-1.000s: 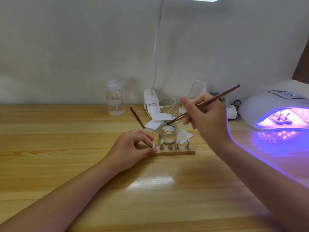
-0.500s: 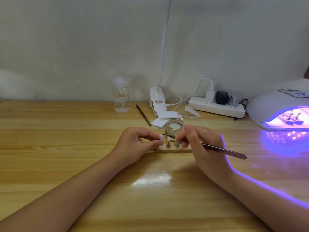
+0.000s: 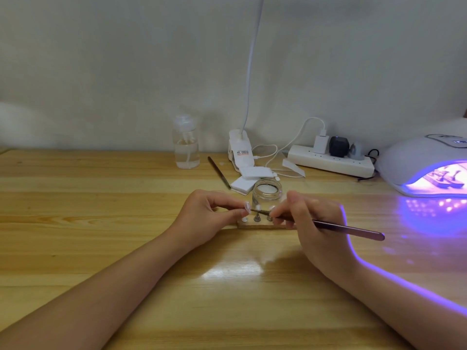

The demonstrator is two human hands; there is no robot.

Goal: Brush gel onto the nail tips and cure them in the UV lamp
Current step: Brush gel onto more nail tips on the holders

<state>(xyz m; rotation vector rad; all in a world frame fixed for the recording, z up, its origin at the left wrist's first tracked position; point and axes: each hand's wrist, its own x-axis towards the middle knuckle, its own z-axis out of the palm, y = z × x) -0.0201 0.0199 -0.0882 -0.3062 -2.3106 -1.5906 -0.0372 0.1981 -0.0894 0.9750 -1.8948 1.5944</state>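
The wooden desk (image 3: pixel 101 203) carries everything. The UV lamp (image 3: pixel 417 160) glows violet well to the right of the glass jar (image 3: pixel 266 192). Just in front of the jar, the left hand (image 3: pixel 209 215) pinches a nail tip (image 3: pixel 247 205); the right hand (image 3: pixel 313 223) grips the brush (image 3: pixel 348 229), bristles touching that tip, above the small holder block (image 3: pixel 260 225).

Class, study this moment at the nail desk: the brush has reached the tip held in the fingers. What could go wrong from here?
1. The left hand pinches the nail tip at its edge, so the brush may smear gel onto the fingers.
2. The open glass jar stands just behind the right hand; a backward move might knock it.
3. The UV lamp glows nearby, so stray light might thicken gel early.
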